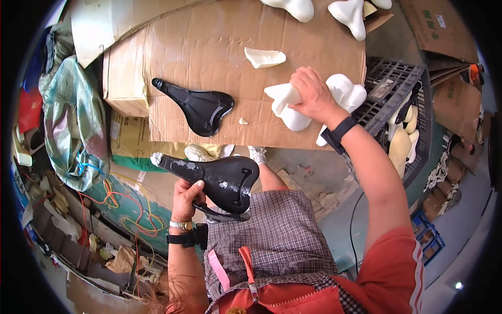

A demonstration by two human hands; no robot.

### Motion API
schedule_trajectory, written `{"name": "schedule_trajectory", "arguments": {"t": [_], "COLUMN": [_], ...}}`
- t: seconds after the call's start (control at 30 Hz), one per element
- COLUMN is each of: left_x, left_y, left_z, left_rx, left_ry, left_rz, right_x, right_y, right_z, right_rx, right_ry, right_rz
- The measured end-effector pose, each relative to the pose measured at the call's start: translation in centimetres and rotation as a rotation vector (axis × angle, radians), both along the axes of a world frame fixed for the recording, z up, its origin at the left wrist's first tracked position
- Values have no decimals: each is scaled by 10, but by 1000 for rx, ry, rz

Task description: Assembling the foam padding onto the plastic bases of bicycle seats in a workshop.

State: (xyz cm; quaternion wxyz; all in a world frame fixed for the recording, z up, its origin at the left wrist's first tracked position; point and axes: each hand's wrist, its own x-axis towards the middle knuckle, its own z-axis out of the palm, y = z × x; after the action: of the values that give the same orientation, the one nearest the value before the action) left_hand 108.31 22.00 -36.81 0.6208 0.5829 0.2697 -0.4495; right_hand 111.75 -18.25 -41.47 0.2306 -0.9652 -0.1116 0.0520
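Observation:
My left hand [186, 198] grips a black bicycle saddle [217, 178] from below, thumb on its side, in front of the cardboard-topped table. White flecks mark its surface, and a white lump covers its narrow tip. A curved black piece shows along its lower edge. Over the table, my right hand [317, 97] is closed on a white foam saddle pad [284, 96], which overlaps another white pad [294, 120]. Several more white pads [345, 91] lie just right of that hand. A second black saddle shell [196, 107] rests on the cardboard to the left.
A curved white scrap [264, 57] and a small white crumb [243, 121] lie on the cardboard [209, 31]. More white pads [349, 15] sit at the far edge. A black plastic crate [389, 94] with pads stands right. Cords [112, 196] and a woven sack [73, 120] are left.

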Motion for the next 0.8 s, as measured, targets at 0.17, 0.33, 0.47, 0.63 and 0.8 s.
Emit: {"name": "schedule_trajectory", "arguments": {"t": [0.17, 0.33, 0.47, 0.63, 0.8], "left_x": [20, 90, 142, 162, 150], "left_y": [-4, -26, -34, -46, -25], "left_z": [-8, -41, -77, -103, -97], "left_rx": [33, -21, -11, 119, 340], "left_ry": [-31, -146, -209, -226, -210], "left_rz": [14, -152, -227, -283, -26], "right_x": [13, 66, 94, 48, -42], "right_y": [14, 1, 20, -23, -60], "right_z": [7, -36, -39, -13, 47], "right_rx": [127, -21, 104, 653, 1127], "right_ry": [101, 70, 412, 168, 114], "right_rz": [-36, -8, -13, -557, -1013]}}
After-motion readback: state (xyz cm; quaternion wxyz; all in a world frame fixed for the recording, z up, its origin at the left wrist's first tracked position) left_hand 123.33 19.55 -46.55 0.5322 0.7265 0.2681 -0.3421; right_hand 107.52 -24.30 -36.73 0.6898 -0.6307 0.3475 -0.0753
